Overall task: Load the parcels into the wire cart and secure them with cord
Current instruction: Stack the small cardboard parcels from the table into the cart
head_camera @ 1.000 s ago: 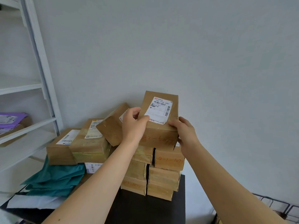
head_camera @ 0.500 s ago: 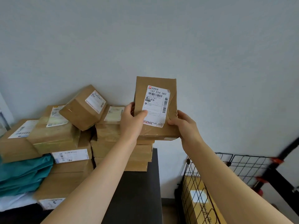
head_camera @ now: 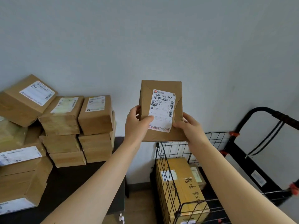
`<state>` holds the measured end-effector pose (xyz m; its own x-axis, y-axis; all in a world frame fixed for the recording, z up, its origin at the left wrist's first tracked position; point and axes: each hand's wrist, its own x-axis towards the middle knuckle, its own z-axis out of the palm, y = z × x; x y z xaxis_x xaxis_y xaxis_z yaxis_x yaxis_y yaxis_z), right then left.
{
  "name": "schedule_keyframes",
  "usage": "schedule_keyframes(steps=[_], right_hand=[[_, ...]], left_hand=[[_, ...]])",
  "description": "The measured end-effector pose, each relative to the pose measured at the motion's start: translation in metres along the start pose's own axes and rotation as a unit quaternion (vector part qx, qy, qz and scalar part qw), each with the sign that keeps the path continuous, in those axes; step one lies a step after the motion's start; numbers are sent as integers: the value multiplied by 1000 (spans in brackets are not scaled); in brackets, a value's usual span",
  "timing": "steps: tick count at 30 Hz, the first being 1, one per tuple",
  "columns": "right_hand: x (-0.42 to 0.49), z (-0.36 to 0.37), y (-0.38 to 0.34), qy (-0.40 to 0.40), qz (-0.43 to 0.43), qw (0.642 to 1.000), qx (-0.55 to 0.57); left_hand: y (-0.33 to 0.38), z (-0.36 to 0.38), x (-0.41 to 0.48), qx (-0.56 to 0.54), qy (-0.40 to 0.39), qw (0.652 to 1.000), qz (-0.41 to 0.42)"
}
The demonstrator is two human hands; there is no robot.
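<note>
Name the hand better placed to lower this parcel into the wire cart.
Right, probably: the right hand grips the parcel on its edge above the wire cart; the left hand holds the far edge.

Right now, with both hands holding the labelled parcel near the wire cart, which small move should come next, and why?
Probably lower the parcel into the wire cart, onto the yellow box. The left hand and right hand grip it in the air by the cart's rim, and the box's top looks free.
</note>
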<state>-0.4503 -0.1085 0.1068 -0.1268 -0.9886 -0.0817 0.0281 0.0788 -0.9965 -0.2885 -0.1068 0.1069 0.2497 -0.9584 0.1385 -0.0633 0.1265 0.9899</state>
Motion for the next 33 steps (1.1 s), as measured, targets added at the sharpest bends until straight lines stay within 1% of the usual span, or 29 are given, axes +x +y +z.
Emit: schedule_keyframes(steps=[2, 6, 10, 15, 21, 24, 27, 33], right_hand=[[5, -39, 5, 10, 16, 1000, -5], [15, -124, 18, 1, 42, 999, -25], [30, -205, 36, 19, 72, 997, -27], [51, -282, 61, 23, 102, 993, -51], [92, -330, 102, 23, 156, 985, -66], [119, -344, 118, 38, 179, 980, -72], [142, -357, 137, 62, 207, 972, -87], [190, -382, 187, 71, 270, 947, -161]], left_hand=[[-4, 36, -9, 6, -12, 1000, -1], [-14, 114, -27, 20, -39, 999, -16], [-27, 193, -44, 40, -71, 996, -39], [-51, 272, -55, 55, -97, 989, -92], [-80, 323, -44, 111, -146, 972, -143], [-100, 343, -24, 137, -169, 962, -164], [-125, 365, -5, 155, -207, 948, -187], [-188, 404, 21, 168, -248, 916, -266]])
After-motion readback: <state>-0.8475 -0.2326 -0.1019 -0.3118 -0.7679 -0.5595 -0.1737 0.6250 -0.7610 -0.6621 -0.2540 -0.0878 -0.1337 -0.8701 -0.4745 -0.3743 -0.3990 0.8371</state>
